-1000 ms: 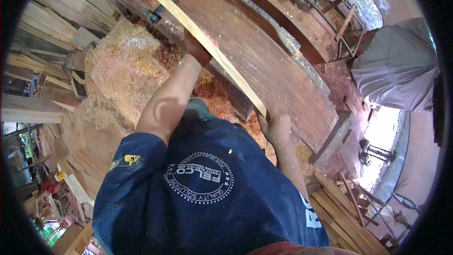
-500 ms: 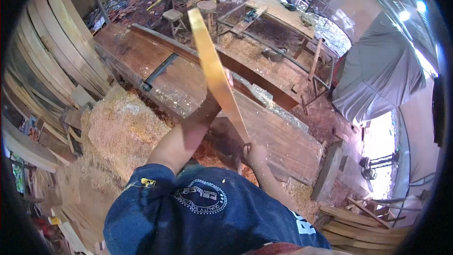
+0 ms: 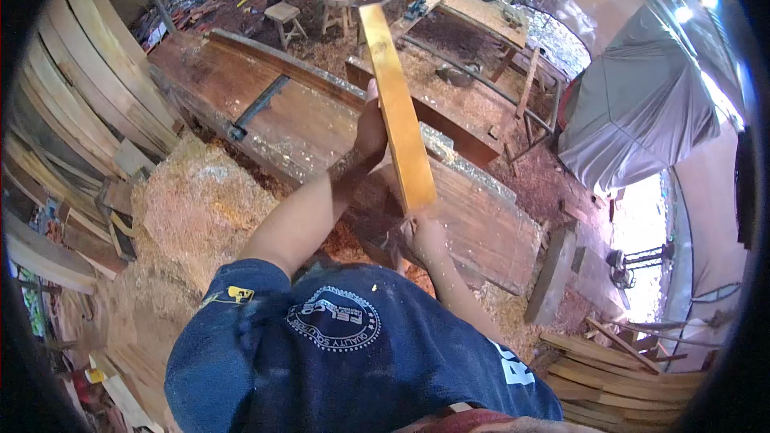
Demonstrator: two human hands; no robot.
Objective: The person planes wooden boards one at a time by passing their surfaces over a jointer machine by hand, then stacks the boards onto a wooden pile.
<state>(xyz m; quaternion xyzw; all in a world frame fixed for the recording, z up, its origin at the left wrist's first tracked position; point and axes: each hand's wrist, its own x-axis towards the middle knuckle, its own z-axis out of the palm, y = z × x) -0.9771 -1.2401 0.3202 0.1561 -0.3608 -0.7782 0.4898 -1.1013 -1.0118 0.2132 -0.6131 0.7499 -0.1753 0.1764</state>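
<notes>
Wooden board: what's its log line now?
board: held over workbench | left hand: along its side | right hand: at its near end

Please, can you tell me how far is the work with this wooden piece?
Some planing or cutting looks done: a heap of shavings lies beside the workbench. In hand is the wooden strip, raised by the left hand and right hand. What is left is uncertain; the strip is not clamped or joined, so any fixing probably remains.
</notes>
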